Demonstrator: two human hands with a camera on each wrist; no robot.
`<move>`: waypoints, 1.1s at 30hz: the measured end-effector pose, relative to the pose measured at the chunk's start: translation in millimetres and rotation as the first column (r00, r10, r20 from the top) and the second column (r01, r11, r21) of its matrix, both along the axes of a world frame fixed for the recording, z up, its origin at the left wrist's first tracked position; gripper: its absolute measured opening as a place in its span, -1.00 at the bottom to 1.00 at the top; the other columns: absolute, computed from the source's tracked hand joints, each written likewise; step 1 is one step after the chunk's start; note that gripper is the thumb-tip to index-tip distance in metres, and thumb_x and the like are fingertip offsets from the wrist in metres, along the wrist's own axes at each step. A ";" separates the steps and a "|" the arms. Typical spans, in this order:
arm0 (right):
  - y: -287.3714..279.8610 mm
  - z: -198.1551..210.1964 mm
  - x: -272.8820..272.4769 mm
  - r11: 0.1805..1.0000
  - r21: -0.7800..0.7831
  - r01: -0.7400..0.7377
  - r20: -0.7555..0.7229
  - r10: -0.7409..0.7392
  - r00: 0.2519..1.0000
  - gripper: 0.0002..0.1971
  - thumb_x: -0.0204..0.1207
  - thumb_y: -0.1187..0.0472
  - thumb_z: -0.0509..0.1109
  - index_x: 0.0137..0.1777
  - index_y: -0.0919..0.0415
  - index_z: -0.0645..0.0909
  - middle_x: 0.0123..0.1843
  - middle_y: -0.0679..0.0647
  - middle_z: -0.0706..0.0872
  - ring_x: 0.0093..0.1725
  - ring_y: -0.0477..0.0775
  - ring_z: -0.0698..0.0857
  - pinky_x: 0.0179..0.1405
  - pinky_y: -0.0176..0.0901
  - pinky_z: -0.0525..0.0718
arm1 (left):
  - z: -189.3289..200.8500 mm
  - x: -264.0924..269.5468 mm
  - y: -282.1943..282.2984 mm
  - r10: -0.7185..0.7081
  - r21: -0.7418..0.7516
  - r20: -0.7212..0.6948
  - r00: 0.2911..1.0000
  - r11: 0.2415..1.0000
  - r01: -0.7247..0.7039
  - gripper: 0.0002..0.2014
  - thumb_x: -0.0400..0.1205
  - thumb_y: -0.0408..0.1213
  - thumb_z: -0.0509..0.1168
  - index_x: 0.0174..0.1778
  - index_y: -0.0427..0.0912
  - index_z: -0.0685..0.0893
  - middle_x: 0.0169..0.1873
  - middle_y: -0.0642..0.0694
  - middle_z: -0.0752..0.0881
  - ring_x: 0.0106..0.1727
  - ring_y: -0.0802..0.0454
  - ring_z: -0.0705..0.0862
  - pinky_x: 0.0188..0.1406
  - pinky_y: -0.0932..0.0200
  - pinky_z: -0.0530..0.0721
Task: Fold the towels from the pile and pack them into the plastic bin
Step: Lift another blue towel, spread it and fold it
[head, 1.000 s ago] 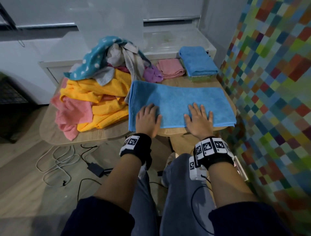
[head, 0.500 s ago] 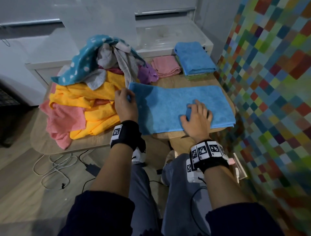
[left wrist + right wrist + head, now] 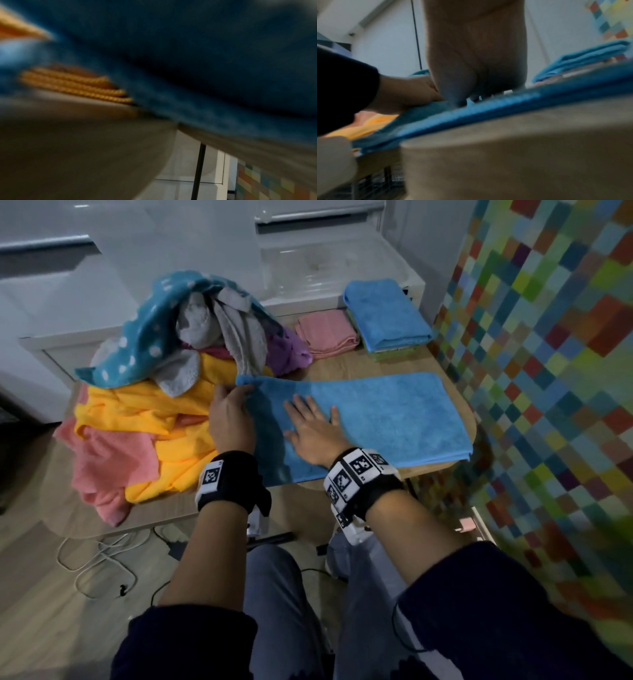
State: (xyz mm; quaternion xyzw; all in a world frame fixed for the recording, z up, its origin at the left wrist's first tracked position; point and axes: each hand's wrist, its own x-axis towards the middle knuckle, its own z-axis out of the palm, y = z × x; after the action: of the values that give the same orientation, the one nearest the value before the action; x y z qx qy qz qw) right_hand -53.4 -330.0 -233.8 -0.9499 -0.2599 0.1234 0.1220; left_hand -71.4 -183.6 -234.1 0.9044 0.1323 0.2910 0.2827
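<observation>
- Your table (image 3: pixel 359 364) carries everything: the loose pile of towels (image 3: pixel 144 412) on its left half, the blue towel (image 3: pixel 394 419) spread across the right half, and two folded stacks at the far edge.
- The plastic bin (image 3: pixel 329 265) stands behind the table against the wall; it looks clear, and you cannot tell from the head view what lies in it.
- The blue towel lies flat as a long strip, its long axis running left to right along the table's near edge, its left end at the pile.
- The folded blue towel (image 3: pixel 387 313) sits on something green, of which only an edge shows; the folded pink towel (image 3: pixel 325 332) lies just beside it.
- Your right hand (image 3: pixel 313 429) rests flat on the blue towel, fingers straight and spread, pressing it down.
- Your left hand (image 3: pixel 231 416) pinches the strip's far left corner, fingers curled round the edge.
- Your left wrist view is badly blurred: only dark blue cloth (image 3: pixel 188 60) and the table edge can be made out.
</observation>
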 end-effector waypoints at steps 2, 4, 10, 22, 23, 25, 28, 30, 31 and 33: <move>-19.5 -5.5 8.4 0.998 -0.003 0.056 -0.029 -0.056 0.998 -0.40 0.72 -0.08 -0.07 0.68 0.04 -0.14 0.71 -0.05 -0.20 0.68 0.02 -0.23 0.58 0.29 -0.29 | -2.5 0.2 3.2 -0.008 0.003 -0.026 1.000 1.000 0.009 -0.65 0.62 -0.49 0.12 0.25 -0.25 0.68 0.12 -0.29 0.58 0.11 -0.24 0.60 0.09 0.11 0.48; -55.2 -10.2 19.9 0.986 -0.007 0.168 -0.014 -0.168 0.986 -0.40 0.71 -0.12 -0.09 0.68 0.05 -0.11 0.71 -0.04 -0.16 0.68 0.03 -0.20 0.58 0.22 -0.30 | -4.1 0.4 5.7 -0.014 0.014 -0.059 0.998 1.000 0.015 -0.65 0.63 -0.47 0.11 0.28 -0.25 0.66 0.14 -0.30 0.56 0.12 -0.25 0.59 0.13 0.05 0.50; -159.0 -6.3 37.7 0.884 -0.053 0.465 -0.009 -0.466 0.885 -0.42 0.73 -0.07 -0.15 0.68 0.15 -0.10 0.71 0.04 -0.13 0.68 0.10 -0.17 0.60 0.26 -0.22 | 5.8 -3.1 -2.8 -0.089 -0.049 -0.189 0.978 0.996 0.081 -0.62 0.64 -0.35 0.21 0.40 -0.30 0.54 0.27 -0.32 0.46 0.25 -0.26 0.54 0.32 0.09 0.41; -38.5 -22.1 -56.6 0.992 0.101 0.073 0.098 -0.083 0.992 -0.47 0.74 0.02 -0.06 0.67 0.08 0.00 0.71 -0.01 -0.10 0.68 -0.02 -0.18 0.60 0.05 -0.32 | 2.6 -39.8 6.8 -0.178 -0.166 -0.339 0.924 0.978 0.127 -0.79 0.50 -0.44 0.41 0.04 -0.36 0.75 -0.01 -0.34 0.75 -0.01 -0.22 0.66 -0.19 0.36 0.37; -48.4 -25.1 -54.5 0.987 0.118 0.105 0.123 -0.120 0.985 -0.48 0.74 0.01 -0.05 0.67 0.08 0.02 0.71 -0.02 -0.06 0.68 -0.02 -0.15 0.61 0.01 -0.29 | 2.4 -41.1 7.2 -0.174 -0.174 -0.328 0.928 0.977 0.122 -0.77 0.52 -0.45 0.39 0.10 -0.33 0.74 0.03 -0.32 0.74 0.05 -0.22 0.66 -0.14 0.33 0.40; -77.2 -28.2 -49.1 0.969 0.156 0.193 0.157 -0.217 0.963 -0.49 0.73 0.03 0.00 0.65 0.10 0.11 0.70 0.01 0.06 0.68 0.02 -0.05 0.63 0.02 -0.18 | 3.0 -42.9 5.8 -0.151 -0.191 -0.295 0.944 0.977 0.096 -0.72 0.54 -0.48 0.34 0.17 -0.31 0.71 0.11 -0.32 0.72 0.12 -0.23 0.64 -0.03 0.27 0.45; -124.8 -24.9 -46.7 0.909 0.303 0.287 0.265 -0.370 0.891 -0.63 0.66 0.25 0.15 0.43 0.27 0.49 0.50 0.23 0.48 0.51 0.31 0.39 0.49 0.19 0.31 | 0.5 -42.8 3.4 -0.105 -0.223 -0.252 0.962 0.974 0.048 -0.70 0.57 -0.48 0.30 0.22 -0.29 0.69 0.19 -0.32 0.68 0.23 -0.23 0.60 0.15 0.20 0.45; -147.6 -19.0 -47.3 0.829 0.391 0.400 0.324 -0.530 0.783 -0.73 0.58 0.38 0.20 0.19 0.32 0.66 0.21 0.30 0.70 0.22 0.37 0.63 0.20 0.19 0.59 | -2.1 -42.9 2.8 -0.096 -0.251 -0.229 0.969 0.967 0.037 -0.71 0.59 -0.47 0.27 0.22 -0.29 0.68 0.23 -0.32 0.66 0.28 -0.23 0.58 0.22 0.17 0.44; -155.6 -15.8 -47.1 0.778 0.412 0.474 0.324 -0.611 0.722 -0.73 0.57 0.40 0.20 0.15 0.31 0.69 0.15 0.28 0.72 0.17 0.36 0.64 0.14 0.16 0.62 | -3.2 -43.2 2.5 -0.091 -0.253 -0.216 0.972 0.967 0.034 -0.72 0.60 -0.47 0.25 0.21 -0.29 0.69 0.23 -0.32 0.66 0.29 -0.23 0.57 0.24 0.17 0.44; -165.5 -11.4 -45.6 0.681 0.426 0.595 0.310 -0.728 0.612 -0.69 0.56 0.44 0.17 0.18 0.27 0.68 0.19 0.25 0.71 0.20 0.36 0.58 0.14 0.15 0.57 | -3.3 -44.6 1.4 -0.066 -0.215 -0.171 0.983 0.976 0.028 -0.73 0.60 -0.49 0.23 0.18 -0.30 0.70 0.21 -0.33 0.66 0.26 -0.25 0.58 0.22 0.16 0.42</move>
State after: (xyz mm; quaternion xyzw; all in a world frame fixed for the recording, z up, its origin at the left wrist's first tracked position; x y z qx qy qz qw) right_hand -99.0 -495.5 -245.2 -0.9507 0.0781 -0.1954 0.2278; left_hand -116.0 -182.2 -237.4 0.8943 0.1657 0.1871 0.3713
